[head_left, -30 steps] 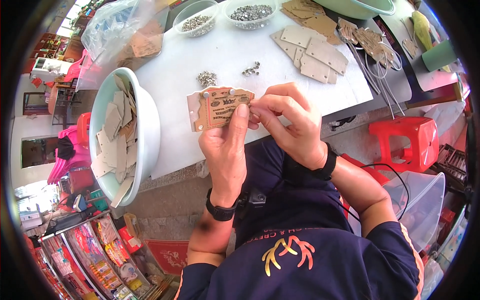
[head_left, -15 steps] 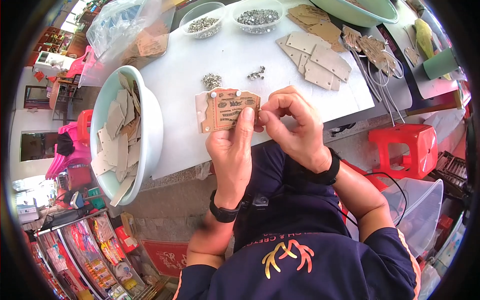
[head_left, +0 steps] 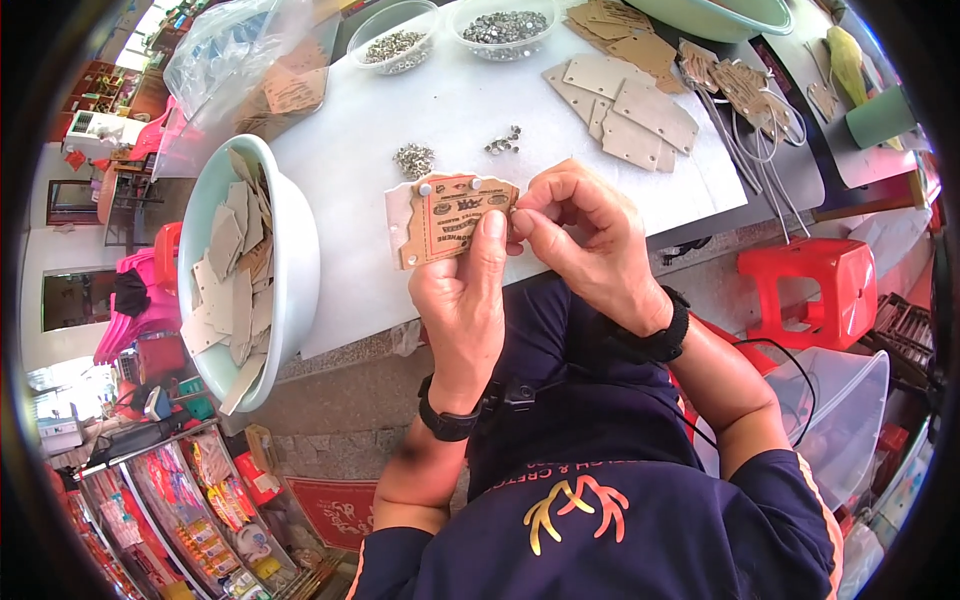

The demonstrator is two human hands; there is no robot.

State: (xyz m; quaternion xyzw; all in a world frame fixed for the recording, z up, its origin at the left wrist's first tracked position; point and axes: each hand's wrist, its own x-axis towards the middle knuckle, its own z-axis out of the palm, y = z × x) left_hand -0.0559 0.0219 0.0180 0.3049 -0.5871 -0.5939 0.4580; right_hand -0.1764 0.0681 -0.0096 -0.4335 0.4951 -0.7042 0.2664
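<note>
My left hand (head_left: 462, 310) grips a brown printed card (head_left: 440, 225) with ragged edges, thumb on its face and fingers behind. Silvery studs sit near the card's top edge, and a hole or pale stud shows at its lower left corner. At the card's right edge, my right hand (head_left: 590, 235) has thumb and forefinger pinched together; whatever is between them is hidden. Just beyond the card lie a small heap of metal rivet parts (head_left: 414, 160) and, to its right, a smaller scatter of metal caps (head_left: 503, 140).
A pale blue basin (head_left: 300, 270) of card pieces stands at the left. Two clear tubs (head_left: 394, 38) of metal parts are at the back of the white tabletop (head_left: 340, 200). Grey cards (head_left: 635, 110) and corded tags (head_left: 750, 95) lie right. A red stool (head_left: 810, 290) stands beyond.
My right thumb and forefinger have shifted slightly at the card's right edge, still pinched. The left hand keeps its hold, and the view has moved a little.
</note>
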